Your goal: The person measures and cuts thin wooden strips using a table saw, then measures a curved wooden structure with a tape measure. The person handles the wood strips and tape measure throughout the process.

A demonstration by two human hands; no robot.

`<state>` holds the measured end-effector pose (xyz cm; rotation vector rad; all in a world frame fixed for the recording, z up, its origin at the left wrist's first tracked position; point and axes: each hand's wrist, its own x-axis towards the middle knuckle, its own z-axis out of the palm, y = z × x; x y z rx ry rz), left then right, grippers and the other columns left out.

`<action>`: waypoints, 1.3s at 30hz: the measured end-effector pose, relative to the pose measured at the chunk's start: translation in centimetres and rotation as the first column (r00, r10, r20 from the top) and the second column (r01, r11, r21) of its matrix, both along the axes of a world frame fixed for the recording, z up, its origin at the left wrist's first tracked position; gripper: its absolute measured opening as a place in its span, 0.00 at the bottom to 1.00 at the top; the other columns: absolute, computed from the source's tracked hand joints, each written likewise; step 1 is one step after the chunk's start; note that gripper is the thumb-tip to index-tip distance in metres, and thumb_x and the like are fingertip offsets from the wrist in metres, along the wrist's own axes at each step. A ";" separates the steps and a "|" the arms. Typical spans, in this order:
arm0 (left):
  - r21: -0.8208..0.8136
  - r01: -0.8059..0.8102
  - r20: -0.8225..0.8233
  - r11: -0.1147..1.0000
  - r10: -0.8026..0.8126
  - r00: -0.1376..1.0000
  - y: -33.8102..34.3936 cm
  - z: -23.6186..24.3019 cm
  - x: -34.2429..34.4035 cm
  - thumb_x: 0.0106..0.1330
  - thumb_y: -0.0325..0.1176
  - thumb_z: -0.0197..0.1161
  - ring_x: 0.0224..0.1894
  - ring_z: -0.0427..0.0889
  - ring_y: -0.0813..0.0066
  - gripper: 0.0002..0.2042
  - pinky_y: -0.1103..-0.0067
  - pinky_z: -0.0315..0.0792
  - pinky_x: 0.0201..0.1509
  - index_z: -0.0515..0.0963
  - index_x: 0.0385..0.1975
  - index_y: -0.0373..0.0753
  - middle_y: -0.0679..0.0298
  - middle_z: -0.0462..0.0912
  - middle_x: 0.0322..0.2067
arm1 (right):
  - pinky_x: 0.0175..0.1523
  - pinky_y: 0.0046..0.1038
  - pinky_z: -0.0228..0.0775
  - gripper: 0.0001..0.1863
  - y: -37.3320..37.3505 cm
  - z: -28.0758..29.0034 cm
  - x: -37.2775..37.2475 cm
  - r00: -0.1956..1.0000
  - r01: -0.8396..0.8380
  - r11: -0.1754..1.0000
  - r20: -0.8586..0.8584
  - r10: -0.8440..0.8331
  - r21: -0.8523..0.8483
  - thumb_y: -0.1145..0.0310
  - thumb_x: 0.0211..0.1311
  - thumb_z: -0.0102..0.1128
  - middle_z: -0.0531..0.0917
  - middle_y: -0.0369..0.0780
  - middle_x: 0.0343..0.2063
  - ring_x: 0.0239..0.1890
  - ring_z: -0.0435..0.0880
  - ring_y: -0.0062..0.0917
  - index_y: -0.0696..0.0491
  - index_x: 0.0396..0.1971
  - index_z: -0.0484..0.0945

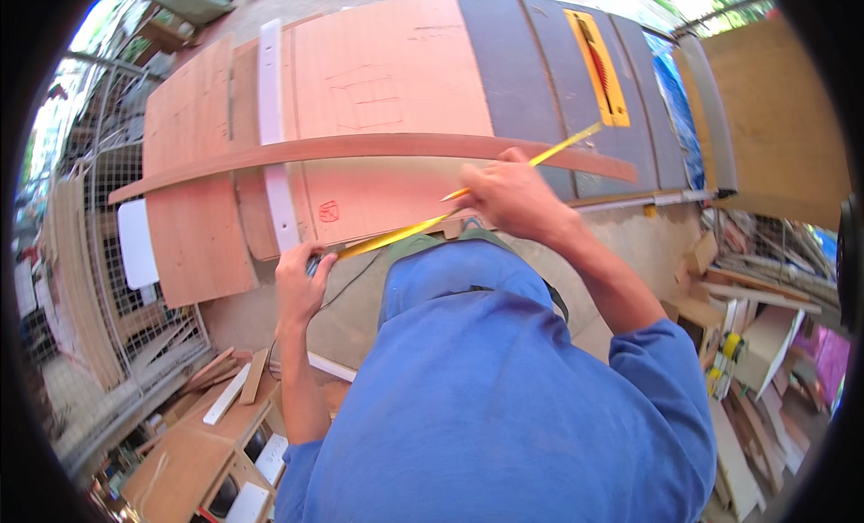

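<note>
My left hand (301,278) is closed around the case of a tape measure, mostly hidden by the fingers. From it the yellow blade (387,238) slants up to the right, under my right hand (517,194), and its free end lies past a long wooden strip (360,146). My right hand is closed on the blade near the strip's right part. A pencil (454,195) pokes out of those fingers, its point toward the left. The strip rests across a reddish plywood sheet (423,82) and a grey saw table (513,68).
A toothed saw blade (601,68) stands in a yellow insert at the far right of the table. A white strip (272,109) crosses the plywood at left. Wire mesh fencing (117,253) stands on the left. Wood offcuts (765,424) are piled at lower right.
</note>
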<state>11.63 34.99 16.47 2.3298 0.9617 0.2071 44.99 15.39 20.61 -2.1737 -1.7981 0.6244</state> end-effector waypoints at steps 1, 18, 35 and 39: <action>-0.020 -0.023 0.006 1.000 0.023 1.000 -0.4 -0.3 -0.6 0.66 0.32 0.71 0.43 0.81 0.54 0.07 0.64 0.74 0.52 0.85 0.36 0.36 0.56 0.85 0.36 | 0.53 0.41 0.65 0.13 0.1 -0.3 -1.2 1.000 -0.019 0.999 0.013 0.018 0.042 0.59 0.66 0.67 0.84 0.41 0.25 0.37 0.86 0.37 0.52 0.32 0.76; -0.022 -0.013 -0.009 1.000 0.013 1.000 3.9 0.0 -5.8 0.61 0.34 0.77 0.44 0.82 0.60 0.18 0.68 0.75 0.52 0.83 0.47 0.33 0.56 0.83 0.39 | 0.41 0.49 0.76 0.07 0.1 -1.5 -4.4 0.989 -0.003 0.992 -0.144 -0.015 -0.124 0.71 0.64 0.60 0.87 0.49 0.31 0.36 0.87 0.48 0.57 0.39 0.75; -0.053 -0.145 0.147 0.988 0.151 0.978 10.3 -1.6 -6.0 0.47 0.65 0.80 0.46 0.80 0.55 0.50 0.63 0.76 0.53 0.67 0.63 0.37 0.54 0.82 0.41 | 0.62 0.34 0.75 0.14 1.3 0.5 -6.9 0.646 0.639 0.742 -0.665 -0.375 0.202 0.77 0.71 0.59 0.81 0.45 0.61 0.61 0.81 0.33 0.60 0.54 0.73; 0.283 -0.356 0.191 0.891 0.312 0.931 16.7 -7.4 -9.1 0.55 0.67 0.75 0.47 0.80 0.55 0.42 0.59 0.75 0.50 0.70 0.57 0.38 0.54 0.80 0.42 | 0.56 0.34 0.78 0.14 0.2 -0.9 -6.2 0.708 0.621 0.783 -0.454 -0.541 0.034 0.73 0.70 0.63 0.83 0.48 0.49 0.52 0.85 0.34 0.61 0.51 0.75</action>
